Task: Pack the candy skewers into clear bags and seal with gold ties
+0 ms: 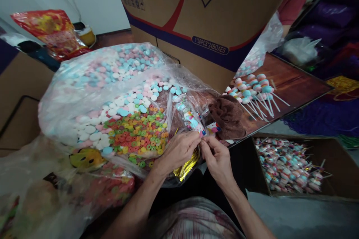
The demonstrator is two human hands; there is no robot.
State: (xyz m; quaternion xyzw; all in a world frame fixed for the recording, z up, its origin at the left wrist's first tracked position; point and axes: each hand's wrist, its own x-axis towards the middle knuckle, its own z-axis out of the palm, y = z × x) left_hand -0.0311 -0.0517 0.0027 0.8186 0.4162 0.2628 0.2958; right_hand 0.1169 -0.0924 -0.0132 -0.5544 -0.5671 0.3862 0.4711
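My left hand (179,148) is closed, its thumb and forefinger pinching the lower end of a candy skewer in a clear printed wrapper (192,119). The skewer points away from me over the table edge. My right hand (217,156) meets it there with its fingertips pinched together; whatever lies between them is too small to make out. Gold twist ties (188,166) lie in a bundle under my left hand. Just beyond my right hand, a crumpled brown cloth (227,115) rests on the table.
Pastel candies (131,101) and coloured candy rings (140,132) fill a large open plastic bag at left. Unwrapped candy skewers (256,89) lie at the table's right. Below stands a carton of wrapped skewers (288,164). A big cardboard box (179,11) blocks the back; behind it shows a person's red sleeve (295,0).
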